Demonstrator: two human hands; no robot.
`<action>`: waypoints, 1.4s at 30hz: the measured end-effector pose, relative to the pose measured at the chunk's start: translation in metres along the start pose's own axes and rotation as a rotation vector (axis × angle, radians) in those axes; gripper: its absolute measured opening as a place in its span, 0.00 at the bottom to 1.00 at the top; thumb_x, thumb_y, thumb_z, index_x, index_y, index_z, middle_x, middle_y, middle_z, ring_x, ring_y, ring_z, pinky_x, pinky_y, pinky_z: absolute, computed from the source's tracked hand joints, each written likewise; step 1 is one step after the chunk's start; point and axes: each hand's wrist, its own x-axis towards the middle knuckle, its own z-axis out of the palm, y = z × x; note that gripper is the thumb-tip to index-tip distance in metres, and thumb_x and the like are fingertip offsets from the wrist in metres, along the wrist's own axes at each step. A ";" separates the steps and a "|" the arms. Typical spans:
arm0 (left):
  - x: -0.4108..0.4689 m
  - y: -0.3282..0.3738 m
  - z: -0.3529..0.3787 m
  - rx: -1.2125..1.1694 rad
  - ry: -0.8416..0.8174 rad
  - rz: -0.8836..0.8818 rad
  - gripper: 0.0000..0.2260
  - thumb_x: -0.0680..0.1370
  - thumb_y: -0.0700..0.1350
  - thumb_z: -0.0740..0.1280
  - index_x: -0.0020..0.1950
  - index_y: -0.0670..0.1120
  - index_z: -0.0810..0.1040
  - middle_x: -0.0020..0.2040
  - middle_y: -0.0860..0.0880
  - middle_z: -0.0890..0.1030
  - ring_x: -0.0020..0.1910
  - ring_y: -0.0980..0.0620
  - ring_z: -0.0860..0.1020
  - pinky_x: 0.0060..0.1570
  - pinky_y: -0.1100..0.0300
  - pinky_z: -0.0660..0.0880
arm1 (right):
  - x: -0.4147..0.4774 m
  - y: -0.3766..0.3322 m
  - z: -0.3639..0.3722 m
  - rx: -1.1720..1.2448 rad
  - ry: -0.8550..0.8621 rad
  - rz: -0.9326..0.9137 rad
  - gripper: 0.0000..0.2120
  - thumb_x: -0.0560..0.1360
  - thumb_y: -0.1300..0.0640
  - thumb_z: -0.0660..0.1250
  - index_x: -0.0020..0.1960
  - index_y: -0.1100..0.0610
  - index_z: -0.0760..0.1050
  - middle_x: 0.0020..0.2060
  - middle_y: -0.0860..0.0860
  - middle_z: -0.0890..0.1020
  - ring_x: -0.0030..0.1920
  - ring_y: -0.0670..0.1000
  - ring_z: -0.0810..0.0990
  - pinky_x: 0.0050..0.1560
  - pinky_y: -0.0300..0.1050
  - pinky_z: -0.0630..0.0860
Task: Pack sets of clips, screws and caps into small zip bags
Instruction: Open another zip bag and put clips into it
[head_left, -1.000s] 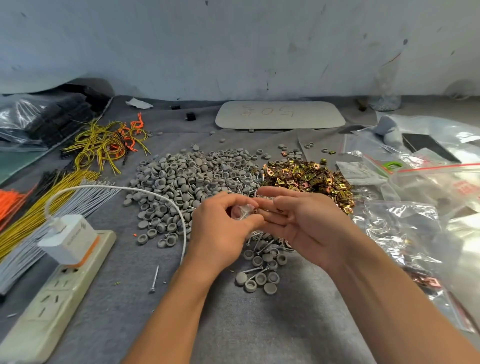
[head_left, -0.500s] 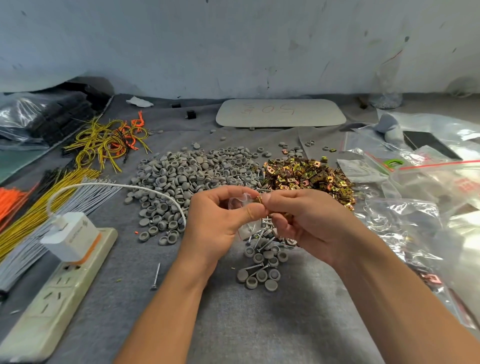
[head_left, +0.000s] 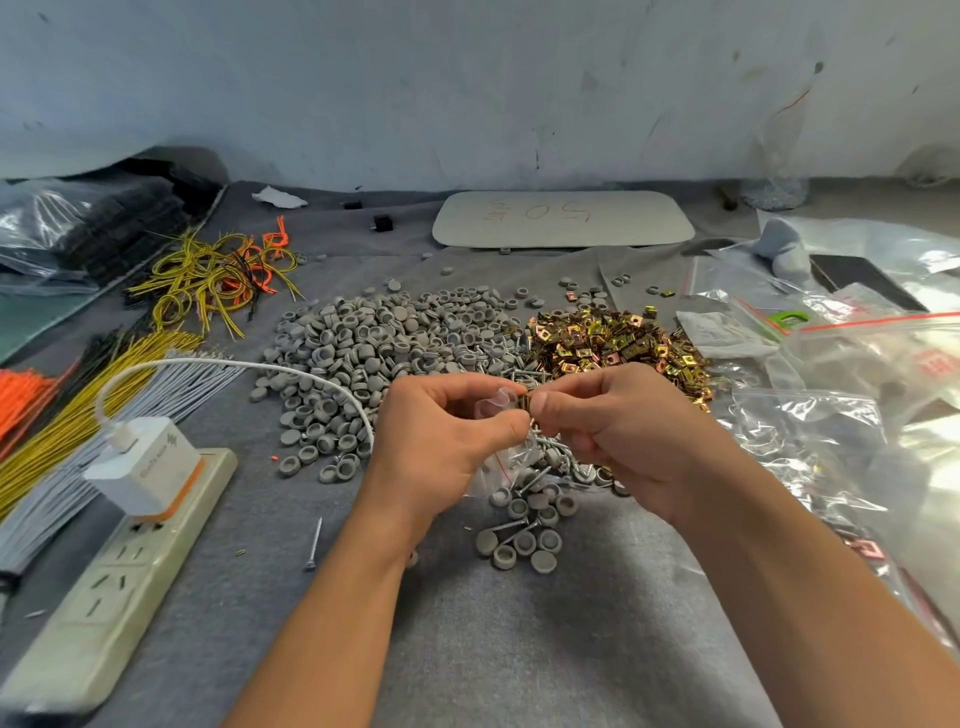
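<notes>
Head: left hand (head_left: 441, 436) pinches one bag (head_left: 492, 408); right hand (head_left: 613, 426) pinches clips (head_left: 523, 402).

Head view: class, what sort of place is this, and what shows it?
Probably a small parts-packing bench: heaps of grey caps and gold clips on a cloth-covered table, zip bags at the right.

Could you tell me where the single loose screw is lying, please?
In the head view the loose screw lies on the grey cloth just left of the left forearm, between the power strip and the small cluster of caps.
</notes>
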 end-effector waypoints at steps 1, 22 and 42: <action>0.000 0.000 0.000 -0.005 -0.008 -0.003 0.11 0.69 0.38 0.81 0.47 0.52 0.89 0.41 0.45 0.87 0.38 0.51 0.83 0.43 0.49 0.84 | 0.000 0.001 0.001 -0.026 0.008 -0.011 0.03 0.74 0.63 0.76 0.42 0.62 0.86 0.30 0.53 0.81 0.25 0.43 0.72 0.27 0.36 0.69; 0.001 -0.002 -0.005 -0.081 -0.094 -0.023 0.11 0.66 0.37 0.83 0.44 0.49 0.89 0.40 0.45 0.87 0.39 0.49 0.83 0.44 0.55 0.83 | -0.004 0.000 -0.005 -0.424 0.011 -0.276 0.03 0.74 0.55 0.77 0.42 0.51 0.88 0.30 0.54 0.84 0.30 0.50 0.74 0.31 0.45 0.71; -0.002 0.004 0.000 -0.044 -0.228 0.207 0.11 0.63 0.46 0.82 0.44 0.50 0.89 0.37 0.49 0.86 0.37 0.57 0.81 0.38 0.63 0.76 | 0.009 0.000 -0.039 -0.102 -0.583 0.142 0.08 0.75 0.57 0.73 0.41 0.60 0.84 0.31 0.53 0.74 0.27 0.44 0.66 0.29 0.37 0.63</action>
